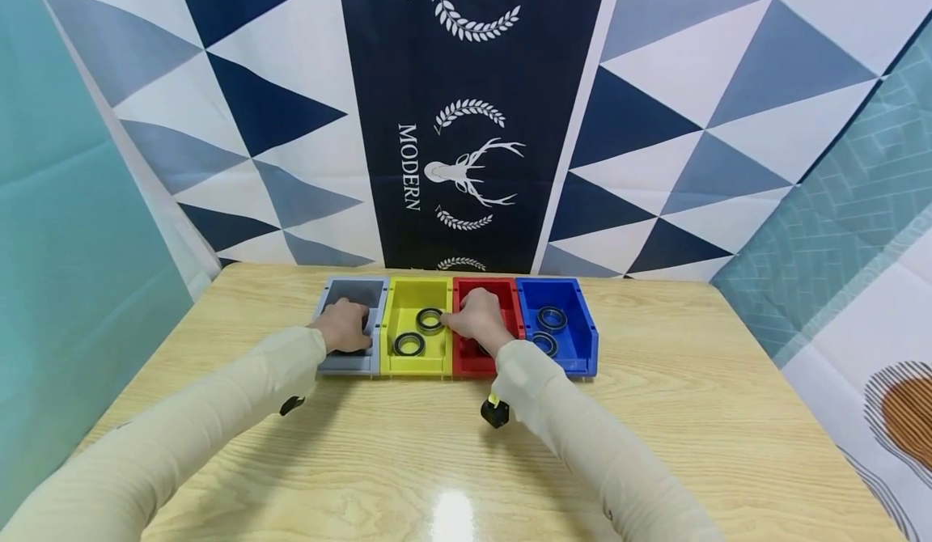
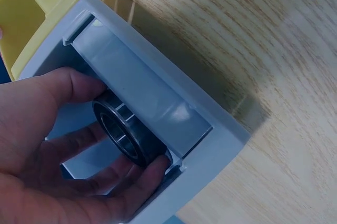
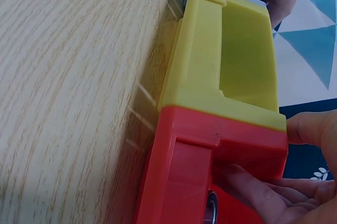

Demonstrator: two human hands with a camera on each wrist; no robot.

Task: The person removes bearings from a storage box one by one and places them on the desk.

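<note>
1. A black ring is held inside the grey bin, just left of the yellow bin, and is set between the thumb and fingers of the left hand.
2. The left fingers are curled and clamped on this ring; its edge is met by the thumb at one end and by fingertips at the other.
3. The right hand is placed at the red bin, just right of the yellow bin. Its thumb and fingers are spread apart, with the fingers lowered inside.
4. Near those fingers, a partly hidden ring is seen; whether it is touched cannot be told.
5. Two rings are contained in the yellow bin, and two more in the blue bin, farther right of it.
</note>
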